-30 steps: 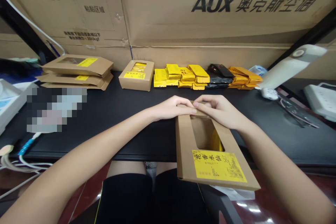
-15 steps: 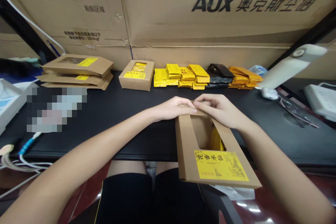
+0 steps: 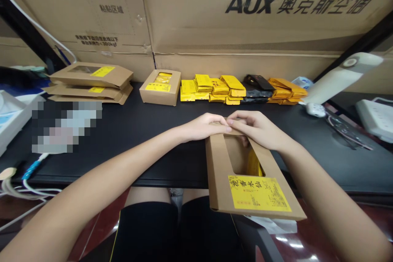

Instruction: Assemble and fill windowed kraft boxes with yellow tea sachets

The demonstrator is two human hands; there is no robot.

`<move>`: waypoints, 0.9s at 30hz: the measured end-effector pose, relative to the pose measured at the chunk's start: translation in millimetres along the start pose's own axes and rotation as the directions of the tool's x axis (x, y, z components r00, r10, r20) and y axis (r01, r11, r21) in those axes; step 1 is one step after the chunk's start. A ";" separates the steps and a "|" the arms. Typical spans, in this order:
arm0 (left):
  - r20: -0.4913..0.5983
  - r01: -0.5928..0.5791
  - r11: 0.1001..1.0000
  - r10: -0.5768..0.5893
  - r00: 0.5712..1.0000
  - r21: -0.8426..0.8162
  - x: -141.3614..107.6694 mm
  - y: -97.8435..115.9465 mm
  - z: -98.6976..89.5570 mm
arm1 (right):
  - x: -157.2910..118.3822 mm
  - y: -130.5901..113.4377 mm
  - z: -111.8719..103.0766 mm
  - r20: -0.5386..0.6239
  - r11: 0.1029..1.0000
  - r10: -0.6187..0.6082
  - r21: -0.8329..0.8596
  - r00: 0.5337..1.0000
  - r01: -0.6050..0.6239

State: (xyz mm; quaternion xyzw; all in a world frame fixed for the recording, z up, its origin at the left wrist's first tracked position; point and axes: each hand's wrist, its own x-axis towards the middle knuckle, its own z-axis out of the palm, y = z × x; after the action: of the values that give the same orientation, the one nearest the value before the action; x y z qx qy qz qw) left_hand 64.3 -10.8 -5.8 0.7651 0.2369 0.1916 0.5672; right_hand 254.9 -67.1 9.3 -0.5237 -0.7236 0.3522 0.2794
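A brown cardboard box (image 3: 219, 172) with a cut-out window and a yellow label (image 3: 259, 193) lies tilted over the table's front edge. Through its window a yellow packet (image 3: 254, 164) shows inside. Both hands are at the far end of the box. My left hand (image 3: 204, 126) pinches the end flap from the left, fingers closed. My right hand (image 3: 253, 127) grips the same end from the right, its thumb beside the left fingertips; some of its fingers are hidden, with a fingertip visible through the window.
Flat brown boxes (image 3: 89, 77) are stacked at the back left. Beside them stand a filled box (image 3: 159, 96), yellow packets (image 3: 202, 84), black packets (image 3: 258, 86) and orange packets (image 3: 284, 90). Glasses (image 3: 346, 131) and a white cylindrical object (image 3: 337, 77) are at right.
A fingertip of my right hand now shows more clearly inside the box window. Otherwise the hands and the box have hardly moved.
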 end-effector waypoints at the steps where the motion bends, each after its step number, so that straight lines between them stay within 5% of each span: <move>1: -0.001 -0.004 1.000 0.004 1.000 0.006 0.4 -0.6 0.0 | 0.3 0.0 0.0 -0.007 1.000 -0.004 -0.009 1.000 0.004; 27: -0.107 -0.042 0.977 0.065 0.992 0.210 -6.1 -1.3 7.6 | -5.4 -0.9 -2.7 -0.036 0.988 -0.042 -0.153 0.998 0.036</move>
State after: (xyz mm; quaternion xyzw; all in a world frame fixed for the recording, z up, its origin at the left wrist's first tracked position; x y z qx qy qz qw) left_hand 63.4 -20.0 -9.3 0.8140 0.2666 0.2240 0.4648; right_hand 258.1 -71.9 11.5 -0.5360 -0.7529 0.2799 0.2596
